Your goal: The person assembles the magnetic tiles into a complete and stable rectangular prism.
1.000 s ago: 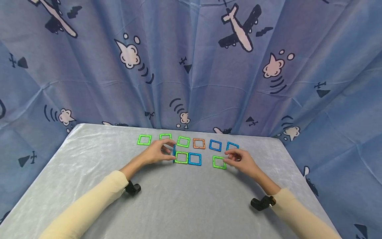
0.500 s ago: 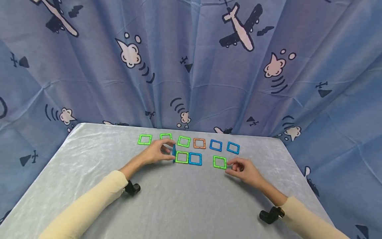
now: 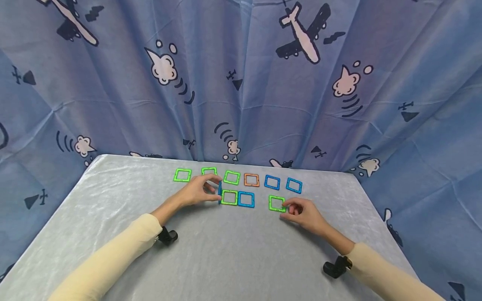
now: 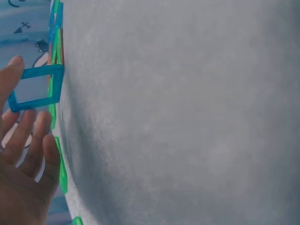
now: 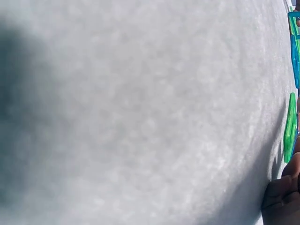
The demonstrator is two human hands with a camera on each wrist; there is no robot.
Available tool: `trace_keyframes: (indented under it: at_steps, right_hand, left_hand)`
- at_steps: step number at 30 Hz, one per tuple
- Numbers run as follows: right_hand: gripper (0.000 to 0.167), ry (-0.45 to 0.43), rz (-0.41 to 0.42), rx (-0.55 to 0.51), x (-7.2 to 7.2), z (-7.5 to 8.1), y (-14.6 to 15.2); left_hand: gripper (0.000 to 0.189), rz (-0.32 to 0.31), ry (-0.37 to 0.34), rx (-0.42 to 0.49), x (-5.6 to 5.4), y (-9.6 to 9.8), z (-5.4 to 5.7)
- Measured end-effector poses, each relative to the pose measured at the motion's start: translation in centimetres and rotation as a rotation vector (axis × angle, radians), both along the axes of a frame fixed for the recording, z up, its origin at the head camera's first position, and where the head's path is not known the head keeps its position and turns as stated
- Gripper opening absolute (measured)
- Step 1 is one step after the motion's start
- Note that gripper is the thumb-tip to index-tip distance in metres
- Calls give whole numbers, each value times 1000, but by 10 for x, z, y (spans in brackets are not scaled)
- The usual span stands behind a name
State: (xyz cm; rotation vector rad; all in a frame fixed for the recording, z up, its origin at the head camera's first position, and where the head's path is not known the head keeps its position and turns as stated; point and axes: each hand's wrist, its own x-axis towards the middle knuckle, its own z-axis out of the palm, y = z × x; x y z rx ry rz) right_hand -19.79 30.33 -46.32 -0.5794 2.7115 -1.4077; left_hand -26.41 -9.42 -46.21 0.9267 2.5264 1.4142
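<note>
My left hand (image 3: 196, 191) pinches a blue square magnetic tile (image 4: 58, 84) that stands on edge, thumb on one side edge and fingers on the other. Beside it a green tile (image 3: 229, 204) lies flat, with a flat blue tile (image 3: 246, 206) against its right edge. Farther right, a separate green tile (image 3: 270, 203) lies on the cloth. At this tile's right edge is my right hand (image 3: 306, 214), index finger over the edge and thumb near the lower right corner. In the right wrist view the fingers (image 5: 281, 192) sit close to that green tile (image 5: 290, 131).
A back row holds a green tile (image 3: 182, 180), one partly hidden behind the left hand (image 3: 209, 168), another green tile (image 3: 231, 183), an orange tile (image 3: 251, 185), and two blue tiles, left (image 3: 272, 189) and right (image 3: 294, 192). A grey cloth (image 3: 233, 259) covers the table; behind hangs a patterned curtain (image 3: 211, 54).
My right hand has come down from near the rightmost blue tile to the green tile's right edge, then moved slightly left onto it. My left hand and its tile stay put.
</note>
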Motion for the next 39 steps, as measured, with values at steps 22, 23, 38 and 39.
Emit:
trace_keyframes:
  at_steps: [22,23,38,39]
  right_hand:
    - [5,-23,-34,143,-14,-2,-7]
    - [5,-17,-33,147,-14,-1,-7]
    - [7,66,7,161,-14,1,-2]
    - [7,75,14,159,-14,1,-1]
  left_hand:
    - [62,6,1,4,-1,2,-1]
    - [62,8,1,3,0,2,-1]
    - [61,-3,-4,-10,-3,1,-5]
    - [61,-1,-6,-11,-3,1,-5]
